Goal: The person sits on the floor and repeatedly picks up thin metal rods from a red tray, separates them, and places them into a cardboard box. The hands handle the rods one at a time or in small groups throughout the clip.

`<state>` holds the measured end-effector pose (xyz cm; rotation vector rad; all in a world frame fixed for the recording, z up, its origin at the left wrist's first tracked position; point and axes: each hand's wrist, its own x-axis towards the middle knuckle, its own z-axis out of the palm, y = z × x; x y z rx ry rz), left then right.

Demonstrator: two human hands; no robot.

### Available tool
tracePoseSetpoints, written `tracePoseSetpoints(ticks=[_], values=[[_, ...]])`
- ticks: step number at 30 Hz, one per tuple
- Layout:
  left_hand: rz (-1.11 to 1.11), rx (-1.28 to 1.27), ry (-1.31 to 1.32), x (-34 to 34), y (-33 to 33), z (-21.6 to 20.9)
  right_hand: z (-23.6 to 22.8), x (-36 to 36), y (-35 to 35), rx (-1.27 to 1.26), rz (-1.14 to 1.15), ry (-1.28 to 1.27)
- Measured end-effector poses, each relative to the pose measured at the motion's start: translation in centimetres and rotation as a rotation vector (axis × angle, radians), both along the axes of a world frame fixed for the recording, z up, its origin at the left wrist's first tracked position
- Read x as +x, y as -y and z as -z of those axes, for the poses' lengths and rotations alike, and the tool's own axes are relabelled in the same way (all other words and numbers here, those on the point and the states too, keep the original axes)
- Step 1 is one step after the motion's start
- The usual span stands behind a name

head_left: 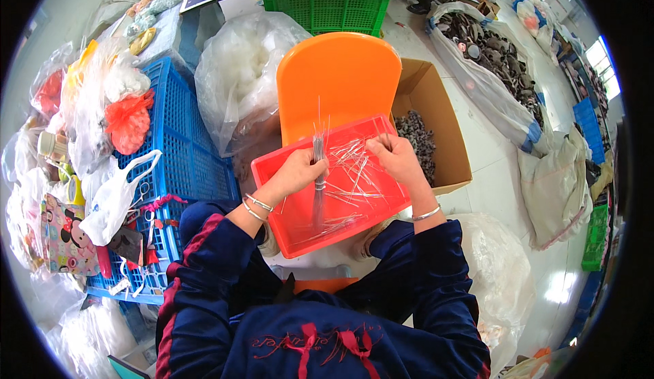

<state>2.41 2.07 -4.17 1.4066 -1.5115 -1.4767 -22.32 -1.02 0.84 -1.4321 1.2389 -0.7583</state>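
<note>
My left hand (304,170) is closed around an upright bundle of thin metal wires (319,148), which stands over a red plastic tray (286,240). A few wires stick up above the rest of the bundle. Over the tray's far right corner, my right hand (397,159) pinches with thumb and forefinger; thin wires show by the fingertips, though exactly what is gripped is too fine to make out. Loose wires (355,164) lie scattered across the tray floor. The tray rests in front of me, its far edge against an orange chair (338,72).
Blue crates (194,133) with plastic bags and a white carrier bag (119,198) stand on the left. Beyond the tray are a clear bag (242,65) and a green crate (327,4). A cardboard box (446,130) and a large filled sack (480,82) sit at right.
</note>
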Motion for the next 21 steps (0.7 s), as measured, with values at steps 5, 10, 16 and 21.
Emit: tracePoseSetpoints(ticks=[5,10,16,21], values=[[-0.036,-0.227,-0.071,0.2,-1.4,-5.9,-0.6,1.0,-0.9,-0.043,-0.052,0.015],[0.009,-0.39,-0.016,0.1,-1.6,-5.6,-0.3,2.3,-1.3,-0.042,-0.073,0.181],[0.078,-0.348,0.153,0.1,-1.4,-4.7,-1.5,3.6,-1.8,-0.064,-0.169,0.254],[0.098,-0.347,0.154,-0.1,-1.6,-5.1,-2.8,4.8,-2.7,-0.097,-0.259,0.319]])
